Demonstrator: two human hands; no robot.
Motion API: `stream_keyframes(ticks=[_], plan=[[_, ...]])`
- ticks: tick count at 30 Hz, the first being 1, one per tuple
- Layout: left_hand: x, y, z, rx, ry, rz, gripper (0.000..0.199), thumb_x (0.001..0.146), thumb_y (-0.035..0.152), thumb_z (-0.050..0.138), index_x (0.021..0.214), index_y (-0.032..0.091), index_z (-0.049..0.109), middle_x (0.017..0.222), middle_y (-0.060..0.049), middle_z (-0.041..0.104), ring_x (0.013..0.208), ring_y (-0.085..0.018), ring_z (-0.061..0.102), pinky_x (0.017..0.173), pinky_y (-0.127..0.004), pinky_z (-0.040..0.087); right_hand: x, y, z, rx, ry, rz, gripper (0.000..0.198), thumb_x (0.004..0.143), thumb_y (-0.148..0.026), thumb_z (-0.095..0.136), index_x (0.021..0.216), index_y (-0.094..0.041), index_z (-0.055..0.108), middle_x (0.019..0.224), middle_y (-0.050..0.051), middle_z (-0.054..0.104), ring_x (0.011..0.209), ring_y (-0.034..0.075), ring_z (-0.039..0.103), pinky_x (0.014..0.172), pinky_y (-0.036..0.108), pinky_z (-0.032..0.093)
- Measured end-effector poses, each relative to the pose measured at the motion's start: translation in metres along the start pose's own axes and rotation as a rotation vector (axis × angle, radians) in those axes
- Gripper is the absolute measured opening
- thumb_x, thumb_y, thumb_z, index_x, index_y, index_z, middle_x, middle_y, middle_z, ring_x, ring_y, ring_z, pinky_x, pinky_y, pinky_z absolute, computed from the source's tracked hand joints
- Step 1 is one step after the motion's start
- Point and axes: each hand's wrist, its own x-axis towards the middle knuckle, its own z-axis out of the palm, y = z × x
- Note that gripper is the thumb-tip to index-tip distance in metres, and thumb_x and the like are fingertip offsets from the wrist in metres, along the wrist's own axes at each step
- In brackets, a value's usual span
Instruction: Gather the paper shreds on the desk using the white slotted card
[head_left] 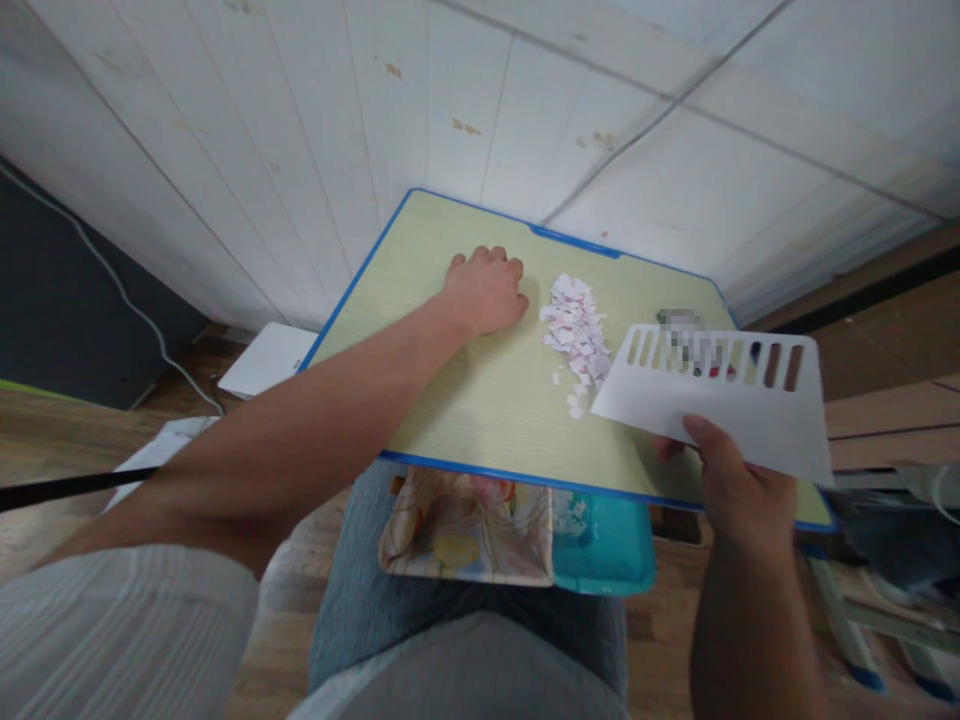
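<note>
My left hand (489, 288) rests on the pale yellow-green tabletop (420, 400), left of a heap of small torn paper scraps (576, 325). Its fingers are bent a little and spread apart, with nothing visible in them. A flat white slotted sheet (675, 395) is gripped along its near edge by my right hand (731, 470), thumb on top. The sheet is tilted above the table's right side, its left corner close to the scraps. Its row of slots runs along the far edge. Most of my right fingers are hidden beneath it.
A blue rim (465, 468) edges the table, which stands near a white panelled wall (465, 100). Below the near edge are a patterned cloth container (465, 540) and a turquoise plastic bin (611, 545) with scraps inside. A blurred patch covers small items behind the sheet.
</note>
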Motion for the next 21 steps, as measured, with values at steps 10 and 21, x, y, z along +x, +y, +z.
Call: stream_keyframes(ticks=[10, 21], plan=[[0.001, -0.001, 0.002, 0.017, 0.018, 0.005, 0.054, 0.113, 0.041, 0.061, 0.163, 0.03, 0.078, 0.164, -0.014, 0.075, 0.158, -0.04, 0.062, 0.132, -0.058, 0.052, -0.001, 0.021, -0.008, 0.084, 0.135, 0.05, 0.025, 0.084, -0.038, 0.091, 0.099, -0.027, 0.073, 0.082, -0.001, 0.073, 0.075, 0.027, 0.073, 0.059, 0.04, 0.064], [0.002, -0.003, 0.004, -0.029, 0.007, -0.004, 0.067, 0.11, 0.046, 0.065, 0.175, 0.033, 0.07, 0.169, -0.014, 0.073, 0.163, -0.044, 0.058, 0.136, -0.062, 0.047, 0.0, 0.014, 0.004, 0.221, 0.235, 0.078, 0.035, 0.078, -0.037, 0.092, 0.106, -0.027, 0.074, 0.095, 0.0, 0.076, 0.08, 0.026, 0.074, 0.051, 0.034, 0.059]])
